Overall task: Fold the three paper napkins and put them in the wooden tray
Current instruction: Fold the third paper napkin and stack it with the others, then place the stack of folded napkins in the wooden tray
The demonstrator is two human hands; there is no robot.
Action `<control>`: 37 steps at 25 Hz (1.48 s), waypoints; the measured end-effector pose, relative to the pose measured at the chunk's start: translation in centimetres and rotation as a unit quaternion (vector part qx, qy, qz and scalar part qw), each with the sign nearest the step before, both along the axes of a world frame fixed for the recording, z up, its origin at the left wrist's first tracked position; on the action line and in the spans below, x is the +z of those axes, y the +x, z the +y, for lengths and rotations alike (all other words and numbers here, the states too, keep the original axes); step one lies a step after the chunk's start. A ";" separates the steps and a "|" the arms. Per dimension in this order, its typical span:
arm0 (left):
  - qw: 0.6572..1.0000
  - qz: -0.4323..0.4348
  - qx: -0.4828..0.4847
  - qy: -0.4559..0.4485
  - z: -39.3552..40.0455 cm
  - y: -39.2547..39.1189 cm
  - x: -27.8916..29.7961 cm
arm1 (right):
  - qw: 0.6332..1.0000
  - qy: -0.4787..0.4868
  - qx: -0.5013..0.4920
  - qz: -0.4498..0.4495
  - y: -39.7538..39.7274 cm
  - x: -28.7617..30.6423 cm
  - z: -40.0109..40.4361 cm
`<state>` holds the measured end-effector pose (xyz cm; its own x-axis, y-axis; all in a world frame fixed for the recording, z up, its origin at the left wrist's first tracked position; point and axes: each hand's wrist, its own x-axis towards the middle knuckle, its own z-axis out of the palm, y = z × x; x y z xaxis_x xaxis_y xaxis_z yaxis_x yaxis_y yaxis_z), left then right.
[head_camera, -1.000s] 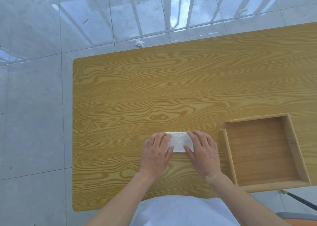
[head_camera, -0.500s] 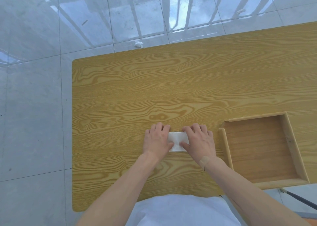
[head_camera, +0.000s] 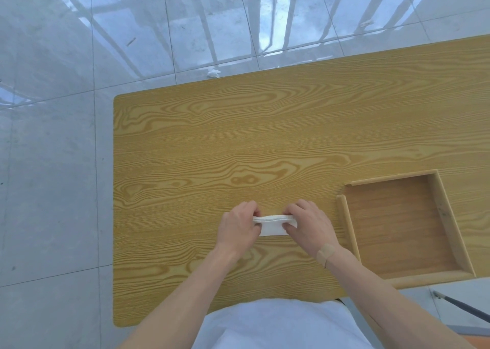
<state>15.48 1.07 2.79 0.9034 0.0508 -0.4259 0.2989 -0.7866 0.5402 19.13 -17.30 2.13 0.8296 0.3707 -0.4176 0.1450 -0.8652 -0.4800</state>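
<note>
A small white paper napkin lies folded on the wooden table, its far edge raised off the surface. My left hand pinches the napkin's left end and my right hand pinches its right end. The layered fold edge shows between my fingers. To the right stands the wooden tray, square with low walls and nothing in it. My right hand is a short gap from the tray's left wall. No other napkin shows on the table.
The table ends at its left edge near x 430, with shiny grey floor tiles beyond. A crumpled white scrap lies on the floor past the far edge. A dark rod sits below the tray.
My hands went from pressing flat on the napkin to pinching its two ends, and its far edge has lifted off the table.
</note>
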 end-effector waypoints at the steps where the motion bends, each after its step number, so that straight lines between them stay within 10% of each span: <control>1: 1.000 -0.028 0.007 -0.013 0.1 -0.7 0.1 | 0.999 0.026 -0.014 -0.020 -0.6 0.2 -0.2; 20: 0.994 -0.031 0.051 -0.087 1.6 -3.4 -1.3 | 0.982 0.067 -0.175 0.001 -5.1 0.0 -0.2; 30: 0.912 0.103 0.135 -0.372 2.9 -2.8 2.9 | 0.832 0.326 -0.426 0.143 -6.2 4.8 -1.2; 37: 0.882 0.111 0.112 -0.444 0.0 -2.4 5.6 | 0.806 0.343 -0.469 0.117 -7.5 7.8 -4.8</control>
